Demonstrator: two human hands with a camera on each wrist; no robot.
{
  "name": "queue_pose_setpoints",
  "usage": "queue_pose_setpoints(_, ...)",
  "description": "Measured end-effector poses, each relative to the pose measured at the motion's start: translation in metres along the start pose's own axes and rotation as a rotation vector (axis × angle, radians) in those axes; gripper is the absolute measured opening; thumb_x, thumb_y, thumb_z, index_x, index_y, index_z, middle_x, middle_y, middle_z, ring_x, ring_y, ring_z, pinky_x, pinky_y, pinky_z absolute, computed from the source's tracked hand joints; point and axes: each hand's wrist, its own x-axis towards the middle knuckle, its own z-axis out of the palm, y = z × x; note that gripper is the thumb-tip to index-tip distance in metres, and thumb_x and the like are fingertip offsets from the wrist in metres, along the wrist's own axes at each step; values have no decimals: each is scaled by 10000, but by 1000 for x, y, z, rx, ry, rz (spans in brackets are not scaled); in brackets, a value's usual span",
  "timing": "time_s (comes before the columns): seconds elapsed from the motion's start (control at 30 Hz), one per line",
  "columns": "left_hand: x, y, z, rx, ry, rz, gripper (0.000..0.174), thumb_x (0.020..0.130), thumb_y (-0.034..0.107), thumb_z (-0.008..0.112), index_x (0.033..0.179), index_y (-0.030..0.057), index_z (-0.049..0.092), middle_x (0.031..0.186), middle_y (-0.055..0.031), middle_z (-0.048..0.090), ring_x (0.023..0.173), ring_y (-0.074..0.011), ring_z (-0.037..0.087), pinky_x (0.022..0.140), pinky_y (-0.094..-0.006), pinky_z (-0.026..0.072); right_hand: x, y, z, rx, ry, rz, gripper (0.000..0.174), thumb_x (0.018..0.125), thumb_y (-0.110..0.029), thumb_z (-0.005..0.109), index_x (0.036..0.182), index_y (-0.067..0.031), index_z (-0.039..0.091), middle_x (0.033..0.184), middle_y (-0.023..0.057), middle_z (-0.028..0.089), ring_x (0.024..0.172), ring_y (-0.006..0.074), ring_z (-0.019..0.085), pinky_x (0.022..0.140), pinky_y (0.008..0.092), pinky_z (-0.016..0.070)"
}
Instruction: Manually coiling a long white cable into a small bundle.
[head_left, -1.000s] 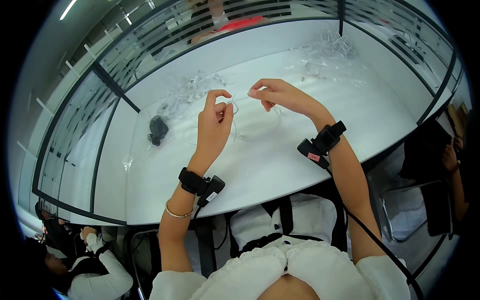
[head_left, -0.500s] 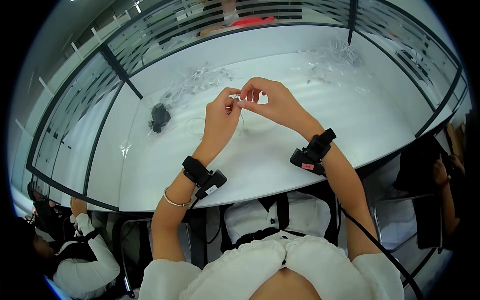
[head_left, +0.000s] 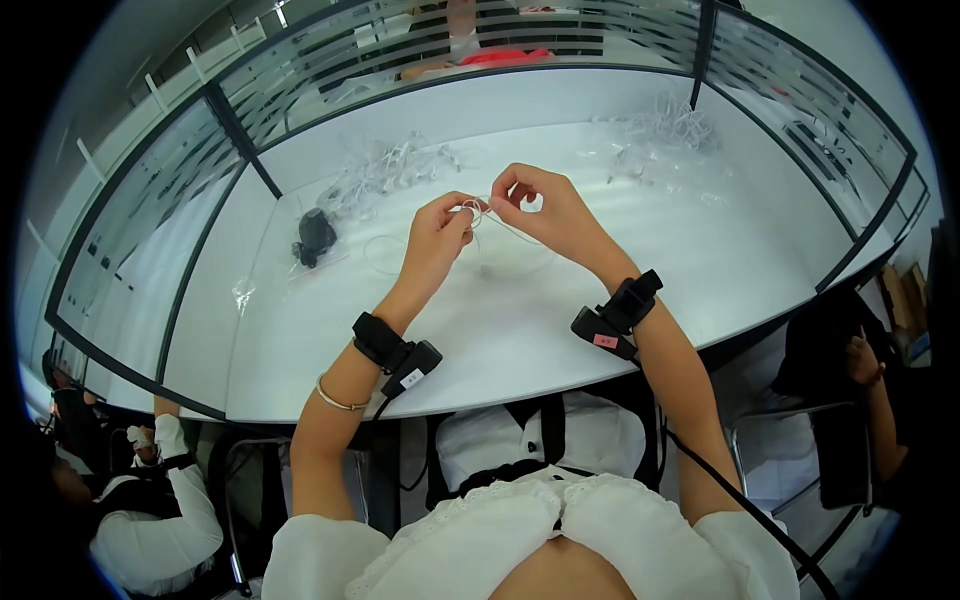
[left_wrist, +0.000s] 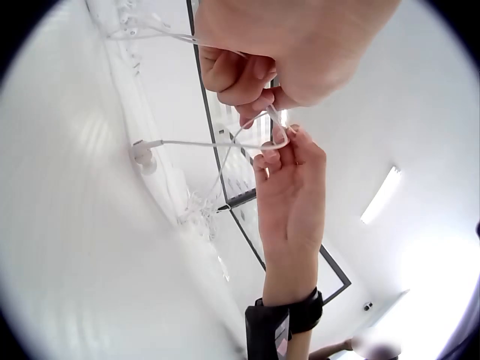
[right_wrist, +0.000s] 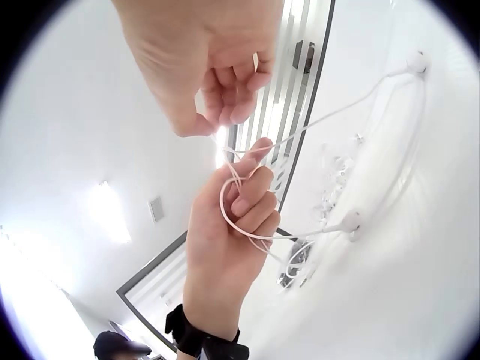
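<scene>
A thin white earphone cable [right_wrist: 281,237] runs between the two hands above the white table. Its loops pass around the curled fingers of my left hand [head_left: 437,238], which grips it. My right hand [head_left: 556,218] pinches a strand between thumb and fingertips, right beside the left fingertips. White earbuds [right_wrist: 352,221] hang at the cable's ends, low over the table surface; one earbud [left_wrist: 142,153] also shows in the left wrist view. Part of the cable is hidden inside the left hand.
At the back left lies a heap of white cables [head_left: 385,170], with a black bundle [head_left: 316,235] in clear plastic near it. Another pile of white cables [head_left: 680,128] and clear bags sits at the back right. Low partitions [head_left: 470,95] enclose the table [head_left: 500,340]; people sit around it.
One second ago the hands were apart; they came together at the cable, and the right hand now pinches a strand. Cable loops show more clearly at the left fingers.
</scene>
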Motion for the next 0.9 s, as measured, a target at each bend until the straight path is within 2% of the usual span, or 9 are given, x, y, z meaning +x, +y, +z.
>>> queue_pose_setpoints(0.1,2,-5,-2,-41,-33,-29,156,884,104,477,922,26,607,603,82,365,478,-11,263,422,-205,161,1,2,3,240,-31,111,89,868,-127,594,853,-46,559,787,-21,584,692,89,527,655,234,414)
queue_pose_setpoints(0.2,0,3,0,-61,-25,-97,163,858,63,442,872,14,597,586,63,395,510,-15,293,432,-207,187,3,9,10,564,-27,92,92,886,-143,563,854,-67,524,790,-18,568,673,67,493,625,207,378)
queue_pose_setpoints(0.4,0,1,-3,12,-21,-33,189,856,46,424,803,7,601,600,40,442,514,-25,318,465,-200,243,0,-1,-2,870,-196,321,146,896,-213,543,802,-112,495,737,-29,529,588,32,360,556,207,280)
queue_pose_setpoints(0.5,-1,2,-5,67,-3,72,191,848,46,427,787,4,603,611,26,471,534,-34,347,505,-206,281,2,11,-9,642,-371,366,155,889,-215,544,787,-102,517,640,-55,473,560,40,338,533,210,256)
queue_pose_setpoints(0.6,4,-9,-5,123,9,165,179,834,39,433,796,6,604,635,20,505,554,-40,363,525,-216,292,-3,8,1,219,-340,252,156,885,-210,524,800,-84,553,551,-69,404,512,47,319,486,219,231)
queue_pose_setpoints(0.7,3,-12,-8,198,-20,140,163,828,43,443,818,18,604,632,19,508,559,-41,364,517,-223,283,-4,-2,-4,139,-333,338,177,893,-223,514,848,-66,581,523,-62,383,471,51,333,444,225,239)
queue_pose_setpoints(0.8,0,-7,-7,196,-64,45,145,822,48,461,848,24,602,620,26,496,553,-38,353,506,-228,270,-1,-1,-14,393,-270,314,186,909,-230,519,863,-62,585,512,-41,400,441,52,375,426,222,272)
queue_pose_setpoints(0.83,0,-8,-7,171,-100,28,145,827,55,466,872,26,601,610,32,479,552,-38,349,505,-227,267,1,-2,-18,405,-224,306,218,921,-263,513,866,-64,585,517,-38,417,460,57,433,458,218,324)
queue_pose_setpoints(0.9,3,-9,-7,117,-173,-2,153,838,69,476,922,31,598,589,42,445,549,-36,342,503,-225,260,2,-6,-22,429,-46,263,242,924,-287,504,868,-67,587,533,-33,444,477,60,449,491,217,334)
